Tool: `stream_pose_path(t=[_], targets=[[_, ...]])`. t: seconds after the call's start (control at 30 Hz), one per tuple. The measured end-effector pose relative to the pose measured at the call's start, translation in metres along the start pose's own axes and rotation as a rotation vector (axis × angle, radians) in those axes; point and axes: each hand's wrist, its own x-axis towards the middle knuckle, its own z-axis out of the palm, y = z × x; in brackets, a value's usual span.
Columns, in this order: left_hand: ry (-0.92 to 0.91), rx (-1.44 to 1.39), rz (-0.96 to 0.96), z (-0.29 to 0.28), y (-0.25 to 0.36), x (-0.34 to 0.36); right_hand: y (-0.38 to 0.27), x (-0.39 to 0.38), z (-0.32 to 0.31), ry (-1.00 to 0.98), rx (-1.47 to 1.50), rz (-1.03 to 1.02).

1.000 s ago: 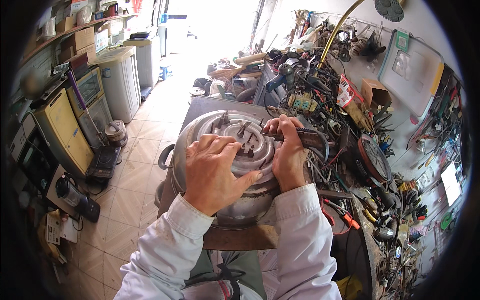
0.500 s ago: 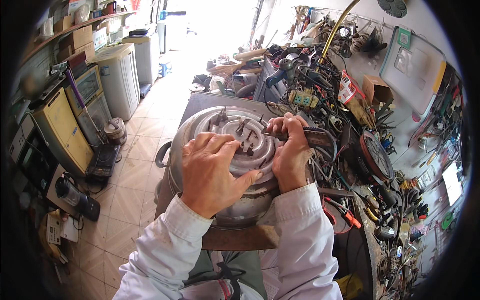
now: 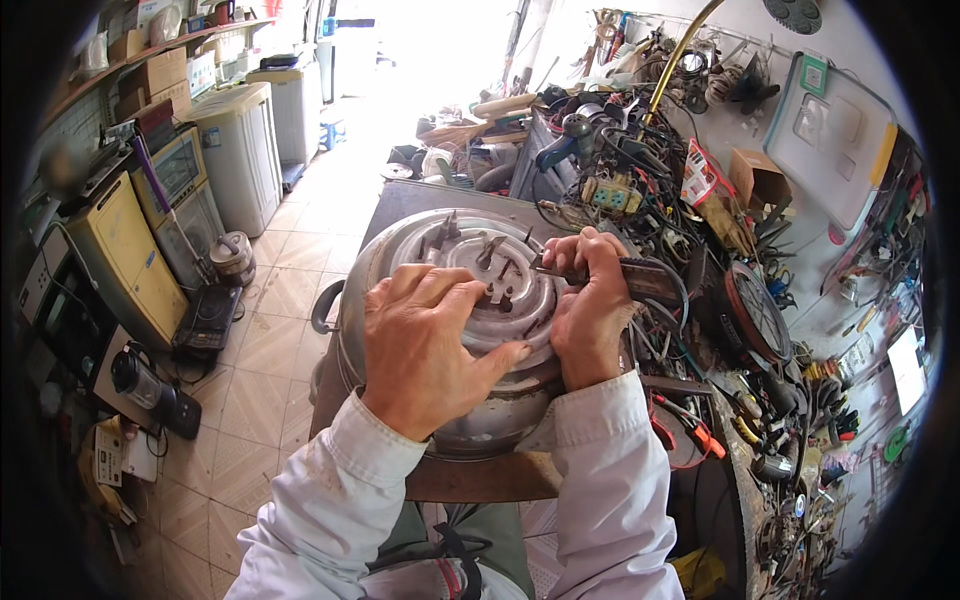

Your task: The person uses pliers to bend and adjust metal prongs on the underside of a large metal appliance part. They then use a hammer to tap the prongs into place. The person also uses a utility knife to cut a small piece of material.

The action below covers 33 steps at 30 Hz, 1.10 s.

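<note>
One round metal pot [image 3: 490, 430] on one desk [image 3: 480, 482]. Left grip [image 3: 420, 345] released, spread over pot; right grip [image 3: 595, 310] clenched around one dark-handled tool [image 3: 648, 279]. Versus half-second ago, tool and right grip slightly farther right.

Both forearms, the left [image 3: 320, 500] and the right [image 3: 612, 500], reach forward from the lower edge in pale long sleeves buttoned down to the wrists. The left hand [image 3: 415, 345] lies back upward, its fingers [image 3: 448, 292] arched forward and its thumb [image 3: 500, 362] stretched out to the right. The right hand [image 3: 592, 305], just beside it without touching, is closed in a grip, fingers curled in and thumb drawn up against them.
</note>
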Motion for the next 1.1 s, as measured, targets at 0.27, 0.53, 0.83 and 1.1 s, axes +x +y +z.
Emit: stream_pose_path(t=[0.27, 0.53, 0.83, 1.1], targets=[[-0.001, -0.003, -0.005, 0.000, 0.002, 0.002, 0.000, -0.009, 0.002, -0.018, -0.188, -0.023], [0.050, 0.059, -0.022, 0.006, 0.009, -0.001, 0.005, -0.012, 0.003, 0.038, -0.345, -0.021], [0.110, 0.126, -0.109, 0.022, 0.019, 0.001, 0.012, 0.009, -0.003, -0.084, -0.129, 0.037], [0.098, 0.107, -0.070, 0.022, 0.017, 0.001, 0.004, 0.018, -0.011, -0.150, 0.002, 0.119]])
